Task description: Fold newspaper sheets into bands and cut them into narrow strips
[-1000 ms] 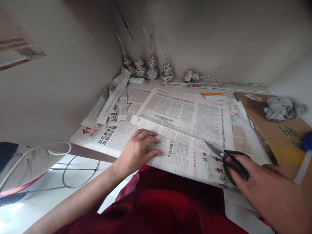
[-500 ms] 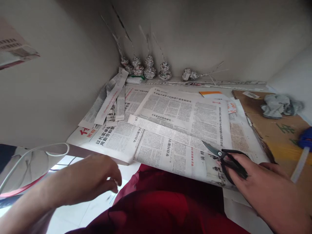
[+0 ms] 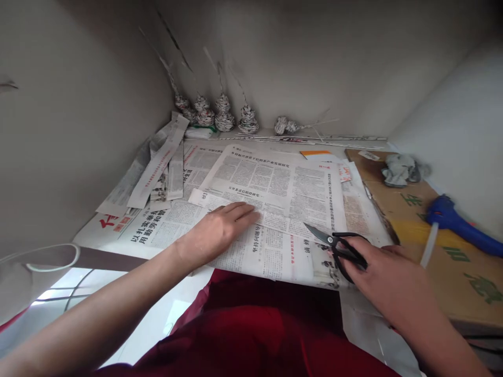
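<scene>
My right hand (image 3: pixel 389 275) grips a pair of scissors (image 3: pixel 323 235) by its black loop handles. The dark blades look closed and point left over the newspaper. My left hand (image 3: pixel 220 229) lies on the newspaper with its fingers stretched toward the right, slightly blurred. Under and beside it runs a long folded newspaper strip (image 3: pixel 281 223), its left end showing past the hand. A large newspaper sheet (image 3: pixel 271 180) is spread behind the strip. Whether the left fingers press the strip or only rest above it, I cannot tell.
Cut newspaper strips (image 3: pixel 157 170) are heaped at the left. Several woven paper gourds (image 3: pixel 224 114) line the back wall, one lying on its side, near thin paper rods (image 3: pixel 338 142). On the right, a cardboard sheet (image 3: pixel 463 262) bears a blue glue gun (image 3: pixel 459 222) and a grey glove (image 3: pixel 400 170).
My left hand has moved from beside the table edge up and right onto the newspaper, its fingers straightening. The right hand still holds the scissors. The view has turned slightly right.
</scene>
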Tool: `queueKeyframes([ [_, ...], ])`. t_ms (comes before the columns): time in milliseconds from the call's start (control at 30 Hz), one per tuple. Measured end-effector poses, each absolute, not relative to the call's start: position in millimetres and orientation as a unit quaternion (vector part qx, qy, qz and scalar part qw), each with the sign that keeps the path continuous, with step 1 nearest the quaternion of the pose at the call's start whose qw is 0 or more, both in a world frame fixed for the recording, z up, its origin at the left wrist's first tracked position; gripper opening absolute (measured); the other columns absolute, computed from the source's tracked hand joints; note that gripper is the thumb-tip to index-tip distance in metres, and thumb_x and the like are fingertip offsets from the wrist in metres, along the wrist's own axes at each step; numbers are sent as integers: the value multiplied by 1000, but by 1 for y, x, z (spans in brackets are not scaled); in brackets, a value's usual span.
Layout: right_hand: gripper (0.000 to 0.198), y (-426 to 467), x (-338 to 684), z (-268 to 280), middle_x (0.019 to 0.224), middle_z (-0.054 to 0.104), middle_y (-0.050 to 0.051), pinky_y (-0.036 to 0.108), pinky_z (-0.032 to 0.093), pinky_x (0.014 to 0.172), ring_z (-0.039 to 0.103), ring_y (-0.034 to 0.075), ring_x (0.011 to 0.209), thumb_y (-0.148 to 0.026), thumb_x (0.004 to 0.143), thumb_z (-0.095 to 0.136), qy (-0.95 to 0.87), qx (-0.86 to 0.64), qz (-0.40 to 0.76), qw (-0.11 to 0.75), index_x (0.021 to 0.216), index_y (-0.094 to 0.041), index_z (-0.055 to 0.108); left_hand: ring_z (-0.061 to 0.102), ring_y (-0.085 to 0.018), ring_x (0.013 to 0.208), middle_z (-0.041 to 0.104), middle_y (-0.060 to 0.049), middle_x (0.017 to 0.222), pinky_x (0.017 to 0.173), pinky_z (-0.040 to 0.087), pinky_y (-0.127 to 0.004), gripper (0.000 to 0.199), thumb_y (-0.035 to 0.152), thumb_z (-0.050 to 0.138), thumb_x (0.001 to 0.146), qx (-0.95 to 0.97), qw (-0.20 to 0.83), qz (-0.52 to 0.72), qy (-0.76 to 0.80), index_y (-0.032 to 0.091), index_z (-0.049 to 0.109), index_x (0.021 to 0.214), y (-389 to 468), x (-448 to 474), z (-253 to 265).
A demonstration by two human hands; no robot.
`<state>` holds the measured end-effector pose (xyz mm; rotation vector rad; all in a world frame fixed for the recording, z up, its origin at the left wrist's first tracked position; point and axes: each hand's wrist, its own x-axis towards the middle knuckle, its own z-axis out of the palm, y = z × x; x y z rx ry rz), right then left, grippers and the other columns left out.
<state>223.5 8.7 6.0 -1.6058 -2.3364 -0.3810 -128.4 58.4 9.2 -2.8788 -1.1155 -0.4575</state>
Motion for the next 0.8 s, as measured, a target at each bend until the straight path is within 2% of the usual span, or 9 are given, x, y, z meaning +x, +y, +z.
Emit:
queueKeyframes([
  [167,12,11,223,9,60,66,2,34,34,62,62,26,59,-32,93,56,-811,-546,-186,99,89,-23,62,66,-34,119,68,-20,130,90,60,-49,43,0,47,92,-934,60,-103,-338,11,60,131,71,-114,11],
  [400,0,5,221,12,68,70,1,36,38,71,66,23,63,-20,89,60,-832,-518,-162,116,89,-20,60,69,-24,116,71,-11,128,96,58,-40,43,6,41,95,-910,49,-159,-381,17,63,130,71,-141,1],
  [467,4,4,219,13,72,72,2,37,38,72,68,24,65,-19,88,61,-839,-511,-145,120,92,-19,61,69,-23,113,72,-10,126,97,57,-40,41,7,41,95,-894,35,-179,-408,18,65,127,73,-149,-2],
  [600,7,2,215,14,77,74,1,37,38,74,70,23,68,-16,87,63,-850,-502,-89,135,93,-20,62,64,-29,119,70,-13,126,102,54,-50,43,4,41,91,-860,56,-192,-470,15,69,121,74,-151,-5],
  [700,9,0,211,15,79,75,0,36,37,74,70,22,70,-14,86,64,-851,-496,-70,158,92,-20,62,57,-36,125,65,-19,132,99,53,-58,43,3,44,90,-847,94,-196,-486,12,69,123,65,-139,-8],
  [800,10,0,207,13,79,76,1,36,37,74,70,23,70,-14,85,66,-846,-503,-56,169,91,-20,63,58,-34,121,64,-19,133,98,54,-54,39,4,48,92,-873,81,-200,-438,11,66,125,52,-116,-9],
])
